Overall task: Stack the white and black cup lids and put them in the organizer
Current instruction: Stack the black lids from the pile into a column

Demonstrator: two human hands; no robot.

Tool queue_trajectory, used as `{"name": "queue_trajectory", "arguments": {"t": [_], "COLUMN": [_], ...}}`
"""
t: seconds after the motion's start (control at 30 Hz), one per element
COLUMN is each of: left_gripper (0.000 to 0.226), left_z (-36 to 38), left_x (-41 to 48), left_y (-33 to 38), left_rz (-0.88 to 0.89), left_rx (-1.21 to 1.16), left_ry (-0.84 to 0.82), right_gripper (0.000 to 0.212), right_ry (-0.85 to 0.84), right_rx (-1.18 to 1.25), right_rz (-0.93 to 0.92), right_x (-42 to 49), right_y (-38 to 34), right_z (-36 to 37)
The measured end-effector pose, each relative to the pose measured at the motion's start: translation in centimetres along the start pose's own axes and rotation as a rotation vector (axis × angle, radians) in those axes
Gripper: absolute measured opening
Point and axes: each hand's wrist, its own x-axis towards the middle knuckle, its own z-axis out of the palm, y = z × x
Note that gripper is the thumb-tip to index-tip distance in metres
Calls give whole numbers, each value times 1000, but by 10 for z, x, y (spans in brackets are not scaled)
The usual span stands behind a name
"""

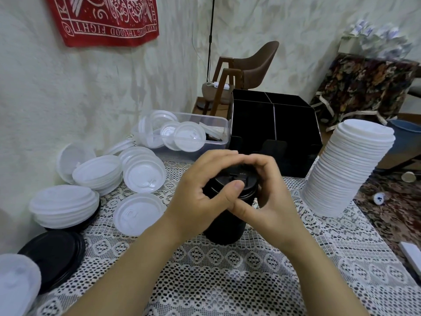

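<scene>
On the white lace tablecloth [205,281] right in front of me, the tall stack of black plastic cup lids [224,226] stood upright, and I had both hands clamped round its top. My left hand [196,190] curled round the left side, its thumb pressed on the topmost lid. My right hand [271,192] wrapped round from the right, fingers arched over the far rim, so the 2 hands nearly met there.

I judged this to be the squaring-up step: seating the last lid and tightening the black column before moving it. The next move would call for a firm grip lower down, or 1 hand beneath, since a column this tall could buckle when lifted.

Its goal, the black divided plastic organizer [273,124], sat just behind the stack. To the right, apart from my hands, the tall stack of white plastic cup lids [348,169] leaned slightly. On the left lay loose white lids [141,174] in low piles, some over flat black lids [54,254], with more in a clear plastic tub [216,131]. Those were not yet stacked.
</scene>
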Motion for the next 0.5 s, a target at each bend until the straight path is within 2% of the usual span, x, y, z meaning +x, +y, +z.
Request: {"name": "queue_trajectory", "arguments": {"t": [0.07, 0.13, 0.2, 0.23, 0.3, 0.37, 0.5], "left_gripper": [26, 22, 21, 21, 20, 20, 21], "left_z": [1, 2, 5, 5, 7, 7, 7], "left_x": [-1, -1, -1, -1, -1, -1, -2], "left_y": [-2, -4, -6, -7, -7, -8, -8], "left_rz": [-18, -28, -21, -18, -15, -12, -7], "left_rx": [-21, -35, -27, -27, -36, -40, -53], "left_ry": [16, 37, 58, 68, 77, 79, 84], "right_gripper": [73, 77, 66, 59, 44, 47, 70], "right_ry": [-20, -70, 22, 142, 426, 524, 284], "right_rx": [59, 187, 305, 309, 134, -109, -382], "right_rz": [29, 59, 96, 115, 161, 226, 356], "right_x": [-1, 0, 1, 2, 5, 7, 6], "right_y": [3, 5, 9, 11, 19, 29, 54], "right_z": [-4, -11, -21, -25, -32, -35, -35]}}
